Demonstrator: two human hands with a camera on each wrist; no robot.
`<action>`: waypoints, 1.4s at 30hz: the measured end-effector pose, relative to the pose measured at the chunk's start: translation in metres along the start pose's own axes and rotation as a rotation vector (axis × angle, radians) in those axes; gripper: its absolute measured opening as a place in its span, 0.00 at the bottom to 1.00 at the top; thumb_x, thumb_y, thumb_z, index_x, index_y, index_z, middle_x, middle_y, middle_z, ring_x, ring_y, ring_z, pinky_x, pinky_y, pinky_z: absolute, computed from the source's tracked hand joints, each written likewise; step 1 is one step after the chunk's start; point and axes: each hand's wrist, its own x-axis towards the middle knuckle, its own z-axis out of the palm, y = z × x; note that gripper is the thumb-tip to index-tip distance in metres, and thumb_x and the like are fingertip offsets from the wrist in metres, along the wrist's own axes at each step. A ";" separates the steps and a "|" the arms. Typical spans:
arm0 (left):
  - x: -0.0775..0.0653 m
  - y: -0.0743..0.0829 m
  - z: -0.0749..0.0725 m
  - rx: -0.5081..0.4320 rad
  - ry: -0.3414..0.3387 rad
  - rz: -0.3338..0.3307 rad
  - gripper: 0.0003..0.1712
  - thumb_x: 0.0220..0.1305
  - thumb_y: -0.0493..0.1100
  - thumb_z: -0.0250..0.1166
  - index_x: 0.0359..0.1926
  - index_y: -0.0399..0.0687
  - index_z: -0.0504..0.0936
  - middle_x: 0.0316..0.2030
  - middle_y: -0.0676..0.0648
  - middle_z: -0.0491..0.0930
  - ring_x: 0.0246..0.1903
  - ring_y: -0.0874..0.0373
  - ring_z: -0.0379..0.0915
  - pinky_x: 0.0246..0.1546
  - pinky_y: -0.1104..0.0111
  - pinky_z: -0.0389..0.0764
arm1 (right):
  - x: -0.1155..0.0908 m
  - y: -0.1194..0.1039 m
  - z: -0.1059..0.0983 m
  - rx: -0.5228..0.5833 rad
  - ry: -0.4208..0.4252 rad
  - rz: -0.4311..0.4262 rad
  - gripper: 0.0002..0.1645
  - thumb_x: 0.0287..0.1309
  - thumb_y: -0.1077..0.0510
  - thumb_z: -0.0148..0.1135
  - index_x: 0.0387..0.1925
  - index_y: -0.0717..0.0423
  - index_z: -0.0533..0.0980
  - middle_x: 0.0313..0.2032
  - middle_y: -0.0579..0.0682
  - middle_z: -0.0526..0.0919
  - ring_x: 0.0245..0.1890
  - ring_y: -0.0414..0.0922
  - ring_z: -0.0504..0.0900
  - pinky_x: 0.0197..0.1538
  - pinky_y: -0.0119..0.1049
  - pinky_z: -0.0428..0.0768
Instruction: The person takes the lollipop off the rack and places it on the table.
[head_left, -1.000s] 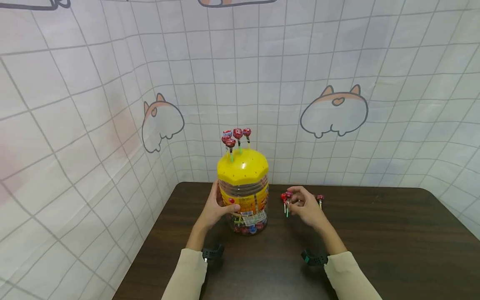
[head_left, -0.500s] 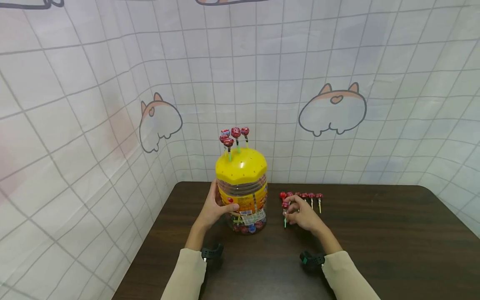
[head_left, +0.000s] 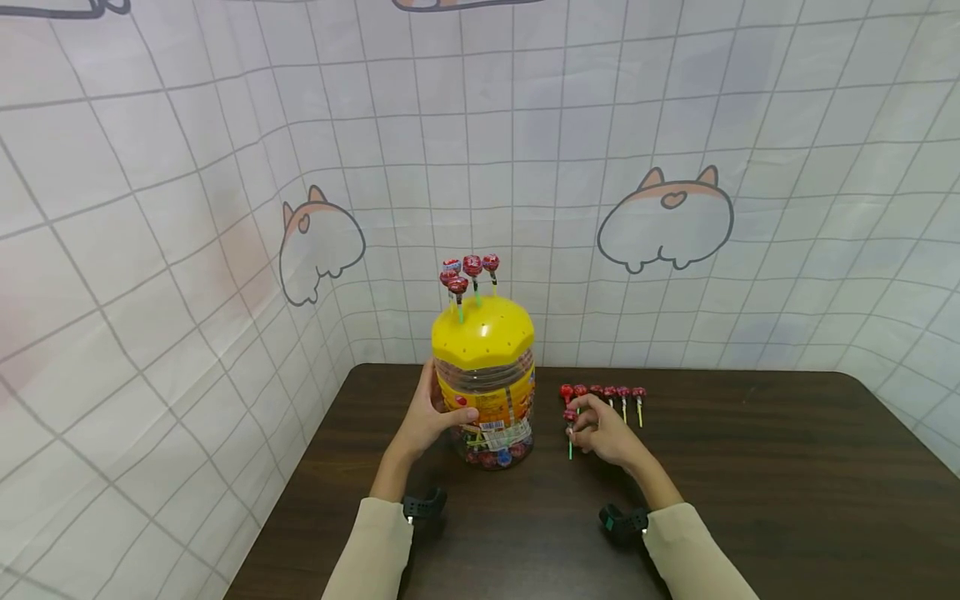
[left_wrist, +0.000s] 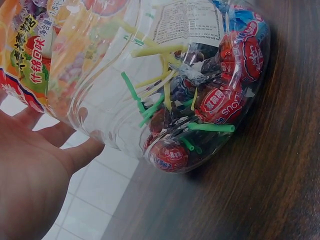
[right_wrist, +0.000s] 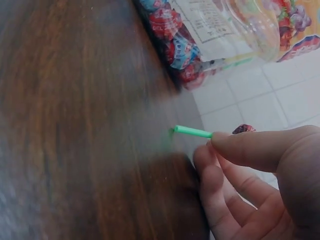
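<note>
A clear plastic candy jar with a yellow lid stands on the table, and several lollipops poke up from holes in that lid. My left hand grips the jar's left side, thumb across the front label. Wrapped candies on green and yellow sticks lie in the jar's bottom in the left wrist view. To the right of the jar, my right hand pinches a red-wrapped lollipop between thumb and fingers. Its green stick points toward the table in the right wrist view.
Behind the right hand, several lollipops lie in a row, heads toward the wall. The dark wooden table stretches off to the right. A white gridded cloth with cartoon prints hangs along the back and left.
My right hand has drawn a lollipop from the row toward me, uncovering the lollipops behind it. My left hand keeps its hold on the jar. Little differs over the last half second.
</note>
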 end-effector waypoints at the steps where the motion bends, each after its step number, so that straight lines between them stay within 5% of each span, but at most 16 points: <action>1: 0.000 0.000 0.000 -0.002 -0.002 0.001 0.57 0.61 0.41 0.75 0.79 0.67 0.47 0.68 0.46 0.67 0.63 0.53 0.74 0.61 0.57 0.82 | 0.000 0.000 0.000 -0.007 0.001 -0.005 0.28 0.62 0.72 0.63 0.62 0.67 0.66 0.37 0.63 0.81 0.30 0.47 0.82 0.33 0.40 0.82; 42: 0.001 -0.002 0.000 0.017 0.006 -0.008 0.56 0.62 0.40 0.75 0.78 0.68 0.47 0.67 0.46 0.68 0.61 0.52 0.75 0.60 0.56 0.82 | 0.005 0.003 -0.001 -0.145 0.029 0.069 0.20 0.60 0.71 0.67 0.54 0.64 0.77 0.33 0.56 0.80 0.24 0.45 0.75 0.26 0.38 0.77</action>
